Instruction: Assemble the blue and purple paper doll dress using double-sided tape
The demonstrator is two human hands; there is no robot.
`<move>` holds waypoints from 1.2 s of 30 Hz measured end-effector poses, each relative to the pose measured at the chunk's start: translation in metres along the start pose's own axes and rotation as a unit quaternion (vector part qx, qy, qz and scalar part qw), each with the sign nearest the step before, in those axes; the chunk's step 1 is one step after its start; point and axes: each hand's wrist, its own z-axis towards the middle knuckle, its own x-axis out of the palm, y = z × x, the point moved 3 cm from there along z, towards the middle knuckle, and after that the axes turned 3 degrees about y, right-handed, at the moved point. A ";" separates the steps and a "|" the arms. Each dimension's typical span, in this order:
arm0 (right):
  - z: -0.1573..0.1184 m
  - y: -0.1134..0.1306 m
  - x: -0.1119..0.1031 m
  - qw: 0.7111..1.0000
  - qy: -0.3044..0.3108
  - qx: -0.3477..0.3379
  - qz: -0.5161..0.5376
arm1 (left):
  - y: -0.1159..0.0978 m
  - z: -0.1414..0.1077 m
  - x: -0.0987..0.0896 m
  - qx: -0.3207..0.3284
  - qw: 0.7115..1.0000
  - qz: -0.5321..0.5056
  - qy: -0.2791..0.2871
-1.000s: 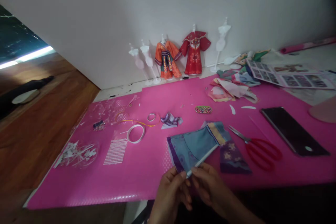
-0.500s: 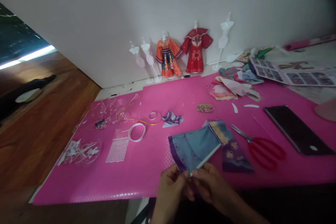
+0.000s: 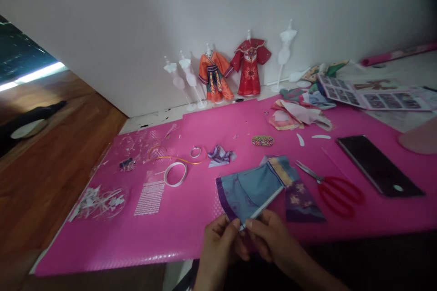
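Observation:
A small blue doll skirt (image 3: 254,188) with a purple hem lies near the front edge of the pink mat, a white strip (image 3: 268,202) running along its right side. My left hand (image 3: 221,236) pinches the purple hem at the lower corner. Close beside it, my right hand (image 3: 269,232) grips the lower end of the white-edged side between thumb and fingers. The fingertips of both hands nearly meet there. A purple flowered piece of cloth (image 3: 302,202) sits to the right of the skirt, next to red-handled scissors (image 3: 334,191).
Tape rolls (image 3: 175,174), a bead sheet (image 3: 150,198) and white scraps (image 3: 100,201) lie left. A phone (image 3: 378,166) is at right. Behind stand dressed doll forms (image 3: 251,68), bare white forms (image 3: 287,50), fabric scraps (image 3: 297,113) and a picture booklet (image 3: 375,93).
The whole view has shifted slightly, so things appear a little farther left. Both hands keep their hold on the skirt's corner, with hardly any change in the fingers.

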 end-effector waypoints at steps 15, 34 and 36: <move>0.002 0.005 0.003 1.000 0.024 -0.016 -0.009 | -0.001 0.001 0.004 -0.024 0.997 -0.069 -0.015; 0.004 0.006 0.001 1.000 0.007 -0.021 -0.006 | -0.002 0.000 0.001 -0.018 0.998 -0.030 -0.046; 0.004 0.002 0.001 1.000 0.005 -0.020 0.004 | -0.004 0.000 0.002 -0.009 0.998 -0.019 -0.055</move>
